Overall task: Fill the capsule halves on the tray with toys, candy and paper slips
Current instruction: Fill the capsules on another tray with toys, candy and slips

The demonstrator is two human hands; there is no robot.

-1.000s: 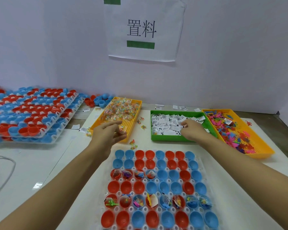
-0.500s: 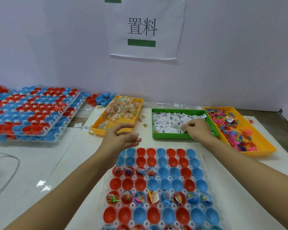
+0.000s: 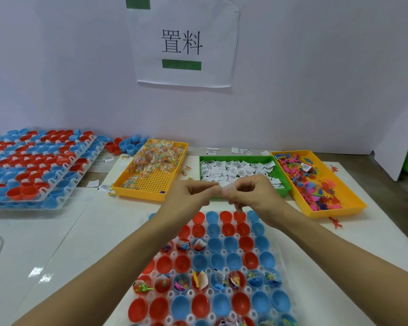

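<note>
Meeting now above tray (image 3: 277, 260): left hand (image 3: 189, 196), right hand (image 3: 252, 194).

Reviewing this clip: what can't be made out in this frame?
- Head view: what the left hand and right hand pinch between them is blurred by motion.
- Print on the paper slips is too small.
- The capsule tray is cut off by the bottom edge, partly hidden under both forearms.

- I'm looking at a packing workstation: sorted bins (image 3: 151, 170) of parts on a white table (image 3: 57, 243).
- Stacked capsule trays (image 3: 40, 170) and a printed wall sign (image 3: 183, 43) suggest factory assembly.
</note>
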